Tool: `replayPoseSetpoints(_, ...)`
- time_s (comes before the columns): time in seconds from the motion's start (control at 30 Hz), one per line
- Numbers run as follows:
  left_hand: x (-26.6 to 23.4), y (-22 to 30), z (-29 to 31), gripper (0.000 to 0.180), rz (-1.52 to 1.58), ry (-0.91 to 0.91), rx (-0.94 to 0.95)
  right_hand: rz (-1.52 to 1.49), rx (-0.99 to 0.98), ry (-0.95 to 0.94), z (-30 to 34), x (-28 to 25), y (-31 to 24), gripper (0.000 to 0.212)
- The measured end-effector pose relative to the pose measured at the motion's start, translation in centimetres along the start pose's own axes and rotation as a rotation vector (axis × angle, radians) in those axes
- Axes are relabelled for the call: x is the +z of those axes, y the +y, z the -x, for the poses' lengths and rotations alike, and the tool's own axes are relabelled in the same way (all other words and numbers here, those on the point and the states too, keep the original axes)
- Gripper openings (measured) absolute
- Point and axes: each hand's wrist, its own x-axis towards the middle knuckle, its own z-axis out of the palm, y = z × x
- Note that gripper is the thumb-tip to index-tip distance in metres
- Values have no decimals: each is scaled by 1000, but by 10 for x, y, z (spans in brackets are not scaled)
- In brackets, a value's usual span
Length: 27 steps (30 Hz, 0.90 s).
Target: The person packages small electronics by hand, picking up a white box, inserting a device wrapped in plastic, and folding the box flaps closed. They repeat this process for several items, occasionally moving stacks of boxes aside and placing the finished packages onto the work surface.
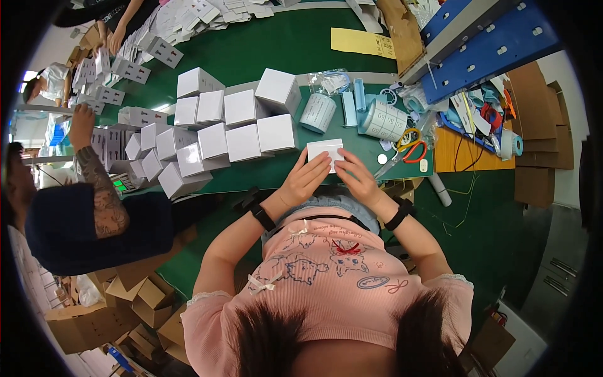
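The left hand (309,178) and right hand (357,177) together grasp a white box (319,147) by the near edge of the bench (251,56), seemingly pressing it; next likely calls for even finger pressure.

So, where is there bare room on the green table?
Widest: the green table behind the white boxes, bordered by loose white cards and the yellow sheet. A narrower strip lies between the nearest boxes and near edge, left of the left hand. Right of the right hand is crowded with label rolls and scissors.
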Motion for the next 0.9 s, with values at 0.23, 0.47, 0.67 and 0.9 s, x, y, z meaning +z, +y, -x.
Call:
replayPoseSetpoints(0.23,11,-7,18,29,96,44,105,-69,-68,-55,12,0,4,41)
replayPoseSetpoints(0.47,12,0,8,29,15,77,-20,-414,531,-16,13,26,22,79)
replayPoseSetpoints(0.67,0,19,-22,29,59,154,-44,-237,477,-164,-20,-10,18,86)
replayPoseSetpoints(0.9,-137,13,-91,27,-199,514,-113,-502,362,-56,-216,-86,-6,85)
